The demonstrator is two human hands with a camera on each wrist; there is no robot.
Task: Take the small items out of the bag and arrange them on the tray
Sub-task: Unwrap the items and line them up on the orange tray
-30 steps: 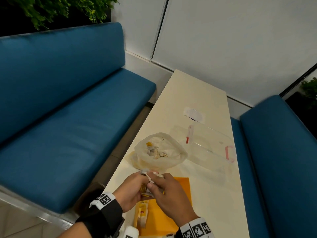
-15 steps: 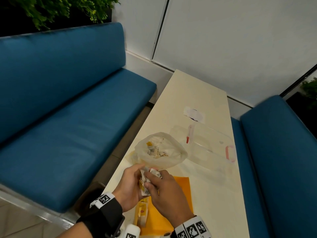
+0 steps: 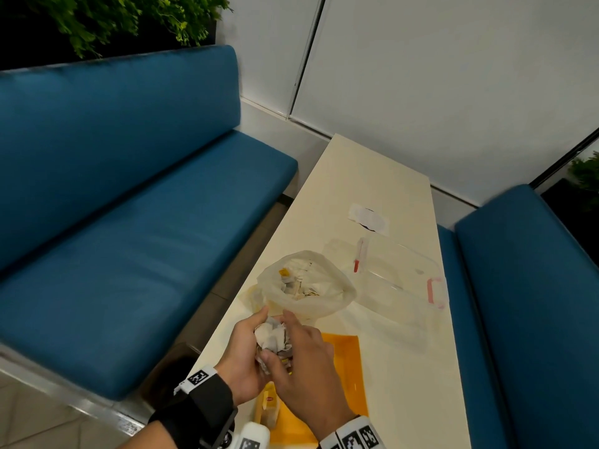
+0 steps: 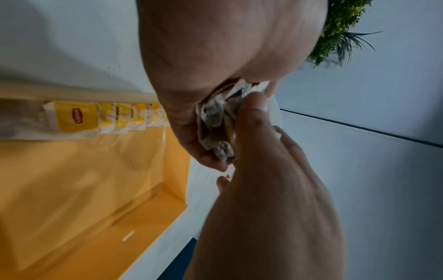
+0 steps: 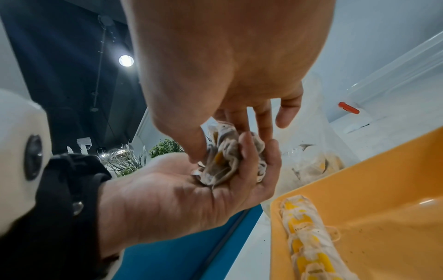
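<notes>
A crumpled bunch of tea bags (image 3: 272,335) lies in my left hand (image 3: 256,335), whose fingers curl up around it (image 5: 249,151). My right hand (image 3: 285,345) comes from above, and its thumb and fingers pinch into the same bunch (image 4: 215,123). Both hands hover over the table's left edge, just in front of the open translucent bag (image 3: 304,286), which still holds several tea bags. The orange tray (image 3: 343,367) lies under and right of my hands. A row of yellow-tagged tea bags (image 5: 309,242) lines its left side (image 4: 76,117).
A clear plastic container with pink-red latches (image 3: 402,280) stands behind the bag at the right. A white paper slip (image 3: 368,218) lies farther back on the narrow cream table (image 3: 372,176). Blue benches (image 3: 129,222) flank both sides.
Both hands have shifted a little up toward the bag. The bunch now shows more openly in my left palm, and my right fingers have moved over it.
</notes>
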